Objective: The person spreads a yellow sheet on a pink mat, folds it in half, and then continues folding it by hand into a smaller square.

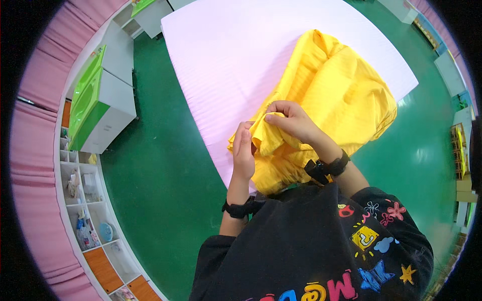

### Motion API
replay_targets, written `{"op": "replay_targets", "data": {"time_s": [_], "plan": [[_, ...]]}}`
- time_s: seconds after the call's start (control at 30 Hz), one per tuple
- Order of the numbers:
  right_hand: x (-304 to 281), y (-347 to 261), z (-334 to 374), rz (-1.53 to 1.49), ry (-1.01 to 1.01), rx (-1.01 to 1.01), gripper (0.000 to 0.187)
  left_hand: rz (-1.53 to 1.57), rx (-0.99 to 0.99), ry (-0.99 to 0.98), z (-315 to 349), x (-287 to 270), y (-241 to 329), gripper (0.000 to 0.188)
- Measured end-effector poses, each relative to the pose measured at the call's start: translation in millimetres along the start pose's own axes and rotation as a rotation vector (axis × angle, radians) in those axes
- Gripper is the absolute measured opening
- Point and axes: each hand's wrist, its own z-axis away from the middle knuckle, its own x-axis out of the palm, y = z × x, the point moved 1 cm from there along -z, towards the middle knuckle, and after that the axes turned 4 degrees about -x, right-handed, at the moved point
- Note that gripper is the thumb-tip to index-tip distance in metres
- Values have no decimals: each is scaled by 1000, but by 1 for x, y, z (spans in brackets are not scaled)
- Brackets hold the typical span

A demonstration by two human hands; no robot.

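A large piece of yellow cloth point(336, 85) lies bunched and creased across the near right part of a table with a pale pink cover point(221, 55). Its near end hangs over the table edge in front of my body. My right hand point(293, 122) pinches a gathered fold of the cloth between thumb and fingers. Just left of it, my left hand point(244, 150) is closed on the cloth's left edge, its fingers partly hidden by the fabric. Both wrists carry black straps, the right one with a small black device.
Green floor point(150, 190) surrounds the table. On the left stand a white cabinet with a green sink top point(85, 108) and white shelves point(95, 203) holding small items. Pink curtains point(35, 165) line the left wall. More shelving point(458, 150) stands far right.
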Motion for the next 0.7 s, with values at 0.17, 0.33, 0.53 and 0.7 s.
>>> {"op": "replay_targets", "data": {"time_s": [0.17, 0.33, 0.53, 0.7], "plan": [[-5, 17, -3, 23, 64, -6, 14, -380, 112, -40, -7, 9, -11, 27], [-11, 18, -6, 27, 61, 166, 11, -304, -4, 183, -18, 2, -33, 21], [-26, 14, -5, -35, -48, 198, 13, -308, -75, 156, -27, -6, -32, 13], [-33, 14, -5, 24, -135, 142, 15, -102, -162, 96, -36, 9, -37, 15]]}}
